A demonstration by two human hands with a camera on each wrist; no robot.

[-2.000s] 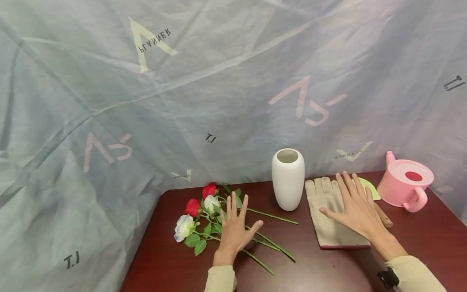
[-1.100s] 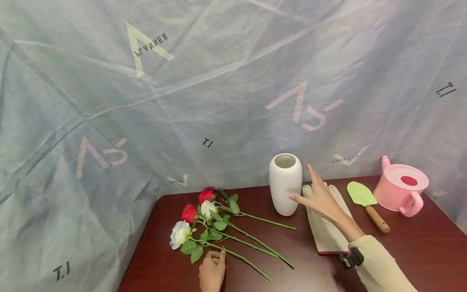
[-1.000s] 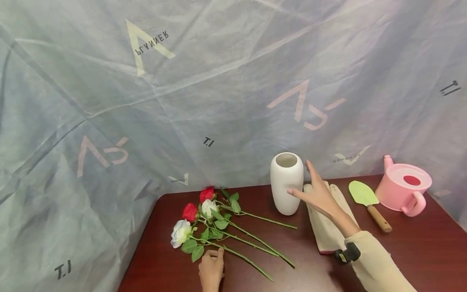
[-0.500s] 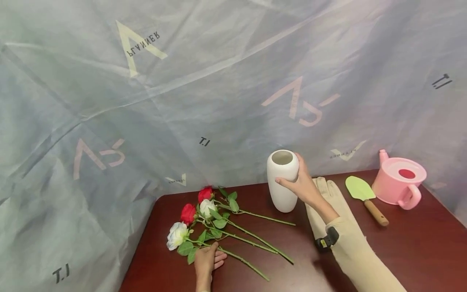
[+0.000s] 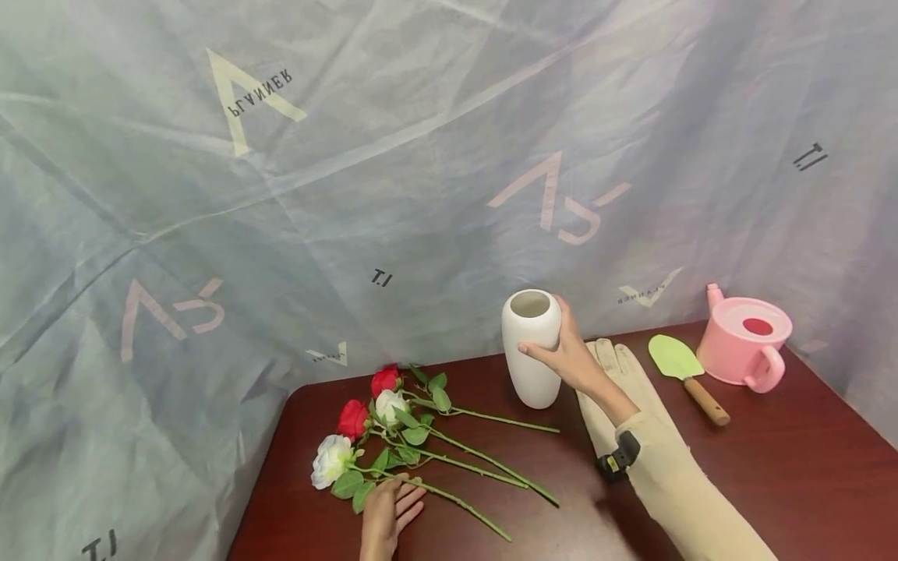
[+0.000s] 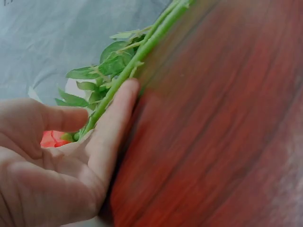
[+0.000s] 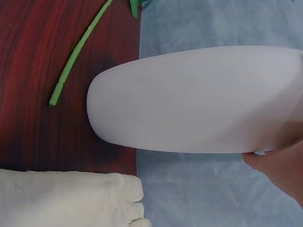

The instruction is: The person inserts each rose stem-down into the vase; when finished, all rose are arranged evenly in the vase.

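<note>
My right hand (image 5: 571, 358) grips the upper side of a white vase (image 5: 531, 374), thumb across the near face and fingers round the far side. The vase stands upright, its base at the tabletop; in the right wrist view the vase (image 7: 189, 101) fills the middle. My left hand (image 5: 388, 510) lies low by the stem of a white rose (image 5: 332, 461), fingers extended. In the left wrist view, the left hand's (image 6: 61, 161) thumb and fingers lie either side of a green stem (image 6: 128, 71). Two red roses (image 5: 353, 419) and another white rose (image 5: 390, 408) lie beyond.
Beige work gloves (image 5: 617, 389) lie under my right forearm. To their right are a green-bladed trowel (image 5: 687, 378) with a wooden handle and a pink watering can (image 5: 740, 351). A grey cloth (image 5: 421, 195) hangs behind the dark red table (image 5: 793, 467).
My right hand has moved left from over the gloves and taken hold of the vase. My left hand has drawn back from above the flowers, then extended its fingers at the nearest stem.
</note>
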